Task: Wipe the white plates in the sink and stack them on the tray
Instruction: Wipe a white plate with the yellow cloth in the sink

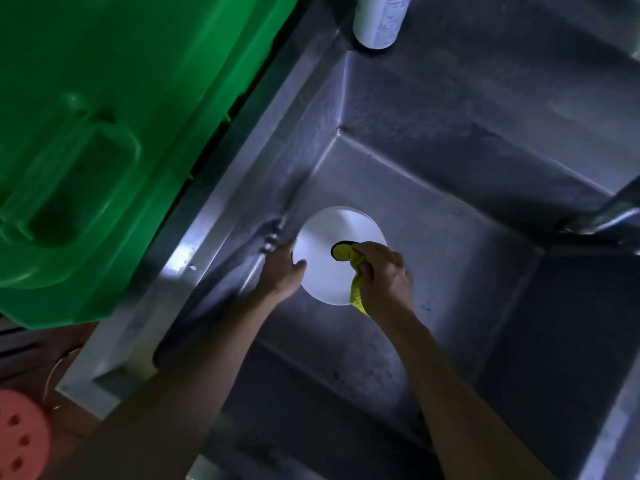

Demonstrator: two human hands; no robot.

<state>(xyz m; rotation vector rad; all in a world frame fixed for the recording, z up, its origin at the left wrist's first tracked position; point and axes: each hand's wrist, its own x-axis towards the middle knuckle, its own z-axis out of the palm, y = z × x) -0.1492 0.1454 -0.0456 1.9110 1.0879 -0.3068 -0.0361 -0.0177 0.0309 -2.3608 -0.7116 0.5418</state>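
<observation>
A white plate (327, 251) sits low inside the steel sink (450, 168), near its left wall. My left hand (284, 268) grips the plate's left rim, thumb on the face. My right hand (382, 271) clutches a yellow cloth (346, 252) with a dark edge and presses it on the plate's right half; a tail of the cloth hangs below the hand. A second white rim peeks out behind the plate's top edge. No tray is in view.
A big green plastic bin (104, 133) stands left of the sink. A white bottle (379, 19) stands on the sink's far rim. The tap (602, 216) juts in from the right. A pink perforated stool (20, 434) sits at bottom left.
</observation>
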